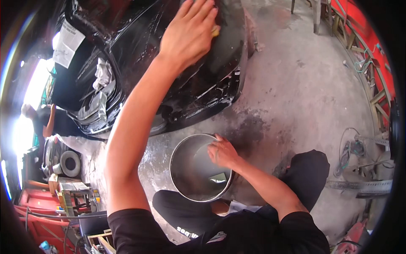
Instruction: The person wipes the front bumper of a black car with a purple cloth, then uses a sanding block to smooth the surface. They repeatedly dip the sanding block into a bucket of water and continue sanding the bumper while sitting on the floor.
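A glossy black car body panel (pixel 230 63), wet and streaked, fills the upper middle. My left hand (pixel 188 36) lies on it with the arm stretched far forward. From under that hand pokes the edge of a yellow sponge-like pad (pixel 216 31), pressed against the panel; the rest of it is covered. Close to me stands a round metal bucket (pixel 171 169) with cloudy grey water inside. My right hand (pixel 223 152) is over the bucket's right rim, its fingers curled and the thumb pointing up along the edge. Whatever those fingers hold, if anything, is hidden.
Newspaper (pixel 69 44) is stuck on the car at left. Another person (pixel 40 122) is by the bright opening. A tyre (pixel 70 164) and red cabinets (pixel 40 201) are at lower left. Perforated metal strips (pixel 359 186) and cables lie on the concrete floor (pixel 296 101) at right.
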`<state>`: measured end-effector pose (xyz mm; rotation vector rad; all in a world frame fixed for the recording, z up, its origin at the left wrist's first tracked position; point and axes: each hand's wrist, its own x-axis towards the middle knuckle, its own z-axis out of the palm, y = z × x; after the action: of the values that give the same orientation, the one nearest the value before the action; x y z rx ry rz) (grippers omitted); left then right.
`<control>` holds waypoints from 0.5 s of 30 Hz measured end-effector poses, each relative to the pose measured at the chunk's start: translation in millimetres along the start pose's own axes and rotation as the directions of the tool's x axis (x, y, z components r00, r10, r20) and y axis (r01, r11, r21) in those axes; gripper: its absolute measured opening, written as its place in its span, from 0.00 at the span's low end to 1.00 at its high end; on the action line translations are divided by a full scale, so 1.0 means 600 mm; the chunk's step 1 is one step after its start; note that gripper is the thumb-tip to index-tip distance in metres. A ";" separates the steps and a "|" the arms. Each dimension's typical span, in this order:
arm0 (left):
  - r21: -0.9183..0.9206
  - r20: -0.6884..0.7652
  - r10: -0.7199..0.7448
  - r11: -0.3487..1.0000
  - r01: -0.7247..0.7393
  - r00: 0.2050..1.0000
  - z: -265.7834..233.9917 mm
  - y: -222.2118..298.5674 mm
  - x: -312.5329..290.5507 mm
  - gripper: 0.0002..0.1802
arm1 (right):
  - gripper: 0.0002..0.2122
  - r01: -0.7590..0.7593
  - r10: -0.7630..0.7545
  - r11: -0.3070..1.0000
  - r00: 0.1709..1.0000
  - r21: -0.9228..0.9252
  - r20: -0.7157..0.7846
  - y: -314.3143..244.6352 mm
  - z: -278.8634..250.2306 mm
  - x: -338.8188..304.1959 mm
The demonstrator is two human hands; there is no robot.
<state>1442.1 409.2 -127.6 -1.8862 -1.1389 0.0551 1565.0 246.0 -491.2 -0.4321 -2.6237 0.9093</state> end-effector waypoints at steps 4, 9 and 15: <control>-0.111 0.094 0.008 0.994 0.003 0.995 -0.028 0.039 -0.095 0.29 | 0.07 -0.036 0.041 0.999 0.992 0.041 -0.123 0.041 -0.003 -0.015; -0.223 0.239 -0.143 0.954 0.198 0.960 -0.076 0.091 -0.274 0.34 | 0.07 -0.007 0.004 1.000 0.993 -0.025 -0.120 0.012 0.004 -0.006; -0.181 0.146 -0.016 0.983 0.042 0.989 -0.017 0.074 -0.094 0.29 | 0.07 -0.027 0.033 0.998 0.994 0.060 -0.107 0.022 0.008 -0.006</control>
<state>1444.5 354.4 -174.7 -2.0542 -1.3070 0.0730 1568.4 251.9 -503.9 -0.4926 -2.4924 0.9423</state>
